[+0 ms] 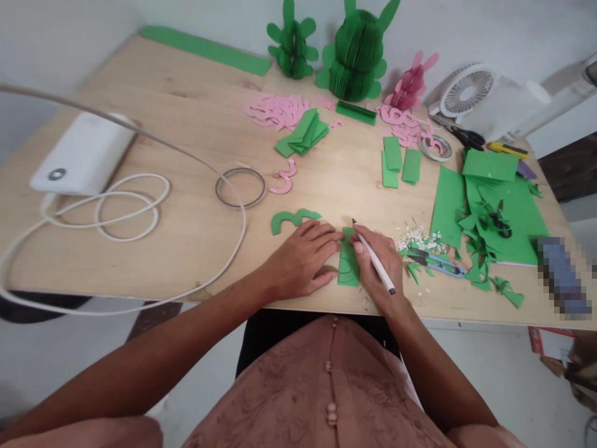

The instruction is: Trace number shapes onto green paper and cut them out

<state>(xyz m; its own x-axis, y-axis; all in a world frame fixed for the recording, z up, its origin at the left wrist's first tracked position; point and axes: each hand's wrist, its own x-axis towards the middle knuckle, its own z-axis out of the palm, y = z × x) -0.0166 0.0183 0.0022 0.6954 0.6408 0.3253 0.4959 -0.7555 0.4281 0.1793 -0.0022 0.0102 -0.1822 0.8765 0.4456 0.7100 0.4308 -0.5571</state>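
A small green paper rectangle (347, 270) with curved pen lines drawn on it lies near the table's front edge. My left hand (305, 258) rests flat to its left, fingers stretched out and fingertips at the paper's edge. In my right hand (385, 261), at the paper's right side, is a white marker pen (380, 269) with black ends. Its narrow end points away from me; whether it touches anything I cannot tell. Just beyond my left hand lies a wavy green paper cutout (291, 219). To the right of my right hand are blue thread snips (438, 262) among paper scraps.
Farther back are folded green papers (305, 134), pink cutouts (280, 111), a tape roll (436, 149) and green honeycomb paper figures (357, 59). A white power bank (84, 152) with a looping cable (237, 249) occupies the left. Green sheets (527, 230) and a pixelated object (562, 274) are right.
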